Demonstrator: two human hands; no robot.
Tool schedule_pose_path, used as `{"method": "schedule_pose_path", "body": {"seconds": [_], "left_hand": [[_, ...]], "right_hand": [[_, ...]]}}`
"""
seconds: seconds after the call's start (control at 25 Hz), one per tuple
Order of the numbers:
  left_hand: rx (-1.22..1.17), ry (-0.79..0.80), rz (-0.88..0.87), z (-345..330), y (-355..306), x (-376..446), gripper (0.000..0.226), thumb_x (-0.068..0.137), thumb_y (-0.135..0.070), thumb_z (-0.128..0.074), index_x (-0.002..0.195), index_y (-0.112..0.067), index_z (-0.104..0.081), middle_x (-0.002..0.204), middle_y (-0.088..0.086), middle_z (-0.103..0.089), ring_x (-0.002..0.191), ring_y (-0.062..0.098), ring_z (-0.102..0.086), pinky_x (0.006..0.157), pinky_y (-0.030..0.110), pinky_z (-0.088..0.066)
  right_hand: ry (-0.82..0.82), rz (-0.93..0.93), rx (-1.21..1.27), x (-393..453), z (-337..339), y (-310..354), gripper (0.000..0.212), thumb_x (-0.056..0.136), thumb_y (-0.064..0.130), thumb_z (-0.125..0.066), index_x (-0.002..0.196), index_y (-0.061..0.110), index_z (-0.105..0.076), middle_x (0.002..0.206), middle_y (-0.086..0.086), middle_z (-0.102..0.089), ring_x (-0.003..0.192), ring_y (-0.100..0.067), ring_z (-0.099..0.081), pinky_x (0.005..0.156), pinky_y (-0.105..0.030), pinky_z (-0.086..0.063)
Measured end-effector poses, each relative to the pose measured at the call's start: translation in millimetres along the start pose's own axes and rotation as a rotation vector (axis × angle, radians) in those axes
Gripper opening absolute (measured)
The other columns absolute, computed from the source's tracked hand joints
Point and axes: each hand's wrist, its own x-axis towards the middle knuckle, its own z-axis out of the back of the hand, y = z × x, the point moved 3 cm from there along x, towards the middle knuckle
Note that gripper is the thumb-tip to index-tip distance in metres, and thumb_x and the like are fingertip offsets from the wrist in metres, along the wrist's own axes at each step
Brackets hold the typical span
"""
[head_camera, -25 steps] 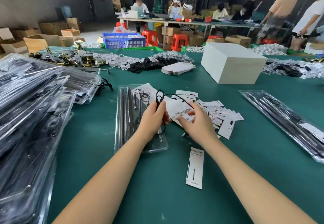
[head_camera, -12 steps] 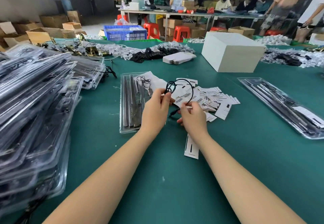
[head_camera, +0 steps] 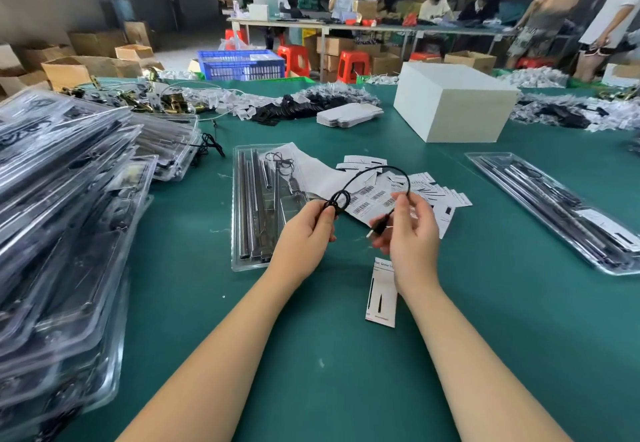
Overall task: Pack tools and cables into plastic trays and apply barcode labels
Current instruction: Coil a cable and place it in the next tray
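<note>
**Cable held in the air to be coiled before it goes in the tray**

The left hand (head_camera: 306, 230) pinches a small coil of the thin black cable (head_camera: 375, 173) between thumb and curled fingers, which keeps the finished loops from springing open. From that coil the cable arcs up and over to the right hand (head_camera: 410, 230), whose thumb and fingers close loosely around the free end just behind the metal-tipped plug (head_camera: 375, 230). The remaining fingers there are relaxed and slightly spread. Both hands hover above the green table (head_camera: 346, 372), apart from each other, likely so the slack can be fed round into the coil without snagging on anything.

The open clear plastic tray (head_camera: 242, 261) lies just left of the left hand, with metal rods (head_camera: 249, 206) already seated lengthwise and another small cable loop at its far end. That places it within easy reach for dropping in the bundle.

Barcode label sheets (head_camera: 372, 196) lie fanned beneath the arc of cable, probably kept close for the labelling step. A printed card (head_camera: 381, 296) lies near the right wrist. Filled trays (head_camera: 62, 220) are stacked at the left, and one more tray (head_camera: 561, 206) sits well apart at the right.
</note>
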Motion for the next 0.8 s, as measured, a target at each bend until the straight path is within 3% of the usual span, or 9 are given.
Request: {"method": "schedule_pose_path", "body": {"seconds": [0.16, 0.32, 0.4, 0.56, 0.64, 0.72, 0.8], "left_hand": [[0.077, 0.051, -0.038, -1.3, -2.9, -2.7, 0.023, 0.092, -0.040, -0.042, 0.076, -0.025, -0.050, 0.061, 0.001, -0.052, 0.065, 0.027, -0.054, 0.070, 0.041, -0.049], [0.303, 0.131, -0.146, -5.0, -7.5, -7.8, 0.021, 0.091, -0.040, -0.047, 0.088, -0.025, -0.062, 0.062, 0.000, -0.056, 0.059, 0.017, -0.048, 0.060, 0.031, -0.041], [0.357, 0.154, -0.179, -5.9, -7.9, -8.7, 0.016, 0.094, -0.033, -0.050, 0.092, -0.025, -0.063, 0.061, -0.002, -0.057, 0.058, 0.013, -0.048, 0.057, 0.026, -0.038], [0.307, 0.202, -0.142, -2.8, -6.6, -8.7, 0.016, 0.096, -0.028, -0.049, 0.085, -0.026, -0.060, 0.069, -0.010, -0.064, 0.058, 0.004, -0.050, 0.056, 0.017, -0.037], [0.251, 0.214, -0.104, -1.8, -6.6, -9.3, 0.017, 0.096, -0.027, -0.048, 0.085, -0.026, -0.061, 0.075, -0.014, -0.066, 0.064, 0.003, -0.053, 0.064, 0.020, -0.042], [0.203, 0.226, -0.051, -0.8, -6.5, -8.5, 0.018, 0.097, -0.025, -0.047, 0.086, -0.023, -0.061, 0.079, -0.009, -0.067, 0.076, 0.013, -0.060, 0.076, 0.029, -0.047], [0.190, 0.249, -0.023, 0.1, -7.1, -7.7, 0.021, 0.099, -0.024, -0.045, 0.083, -0.021, -0.059, 0.076, -0.010, -0.066, 0.076, 0.012, -0.059, 0.076, 0.029, -0.046]], "right_hand": [[-0.084, -0.230, 0.332, 12.7, 17.2, 6.7, 0.018, 0.099, 0.033, -0.051, 0.089, 0.019, -0.055, 0.065, 0.001, -0.069, 0.049, -0.014, -0.063, 0.041, -0.019, -0.043], [-0.002, -0.272, 0.525, 17.9, 26.8, 13.1, 0.011, 0.094, 0.030, -0.058, 0.090, 0.021, -0.060, 0.085, 0.002, -0.072, 0.062, -0.012, -0.068, 0.046, -0.018, -0.048], [0.046, -0.270, 0.546, 16.5, 24.2, 13.7, 0.007, 0.088, 0.029, -0.064, 0.088, 0.024, -0.060, 0.090, 0.004, -0.071, 0.059, -0.009, -0.063, 0.046, -0.017, -0.046], [0.061, -0.292, 0.540, 12.6, 17.5, 10.2, 0.019, 0.075, 0.030, -0.072, 0.088, 0.025, -0.059, 0.070, 0.008, -0.059, 0.056, -0.007, -0.054, 0.051, -0.018, -0.047], [0.080, -0.321, 0.529, 11.7, 16.3, 8.7, 0.022, 0.072, 0.031, -0.074, 0.089, 0.026, -0.061, 0.081, 0.007, -0.068, 0.059, -0.007, -0.057, 0.051, -0.018, -0.047], [0.099, -0.328, 0.500, 11.6, 17.2, 7.5, 0.019, 0.071, 0.031, -0.074, 0.085, 0.028, -0.062, 0.100, 0.002, -0.073, 0.063, -0.007, -0.056, 0.052, -0.017, -0.046], [0.131, -0.335, 0.486, 11.2, 17.2, 6.7, 0.014, 0.071, 0.030, -0.075, 0.081, 0.028, -0.064, 0.109, -0.002, -0.073, 0.064, -0.006, -0.055, 0.053, -0.017, -0.046]]}}
